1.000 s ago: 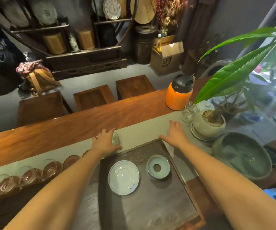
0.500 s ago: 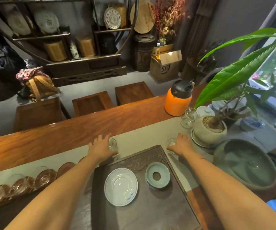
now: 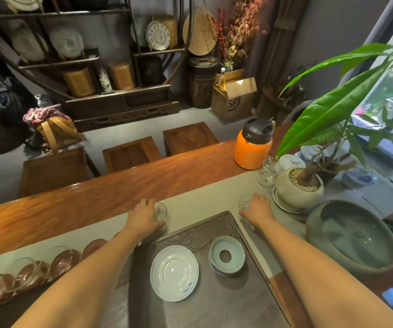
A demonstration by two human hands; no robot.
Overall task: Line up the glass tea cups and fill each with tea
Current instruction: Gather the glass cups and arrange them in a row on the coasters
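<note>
Two glass cups are held on the pale runner (image 3: 198, 210), one in each hand. The left hand (image 3: 143, 217) is laid over a cup (image 3: 160, 211): its fingers (image 3: 147, 203) are curled round the near-left wall and the thumb is pressed along the base, so that only the far rim is seen past the fingertips. The right hand (image 3: 258, 209) is closed in the same way on a second cup (image 3: 244, 201), whose rim shows just left of the fingers (image 3: 259, 197). Both cups are seen upright; whether anything is in them cannot be told. Behind both thumbs the carved edge of the dark tray (image 3: 214, 229) is met, with a white saucer (image 3: 174, 273) and a pale ring-shaped stand (image 3: 227, 255) on it. Left of the left wrist, a row of cups (image 3: 25, 275) is lined along the runner, on brown coasters. Just right of the right fingers stands a potted plant (image 3: 298, 189).
</note>
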